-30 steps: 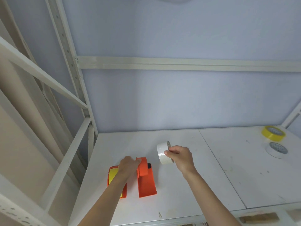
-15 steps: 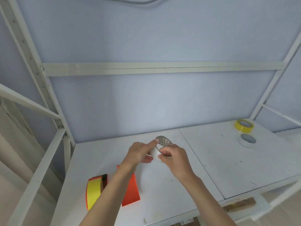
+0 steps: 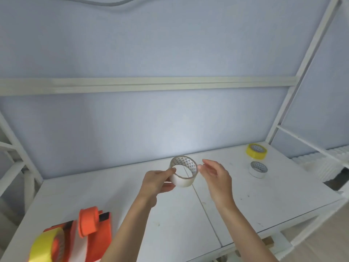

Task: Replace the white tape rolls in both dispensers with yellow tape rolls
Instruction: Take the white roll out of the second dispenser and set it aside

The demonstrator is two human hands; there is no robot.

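Observation:
My left hand [image 3: 157, 181] grips a white tape roll [image 3: 183, 172] above the middle of the white table [image 3: 264, 203]. The roll's patterned core faces up. My right hand [image 3: 217, 175] is just right of the roll, fingers apart, not touching it. At the near left lie two orange dispensers: one [image 3: 56, 241] holds a yellow tape roll [image 3: 42, 248], the other [image 3: 92, 229] has a bare orange hub. A loose yellow tape roll [image 3: 256, 151] and a second white tape roll [image 3: 258, 169] lie flat at the far right.
White metal shelf frames stand at the left [image 3: 11, 140] and right [image 3: 294, 91] of the table, with a rail across the blue back wall [image 3: 147, 84]. A seam [image 3: 205, 210] splits the tabletop. A wooden block [image 3: 269, 241] shows under the front edge.
The white roll passed from my right hand to my left hand, and my right hand let go and opened. My view swung right, so the dispensers now sit at the lower left.

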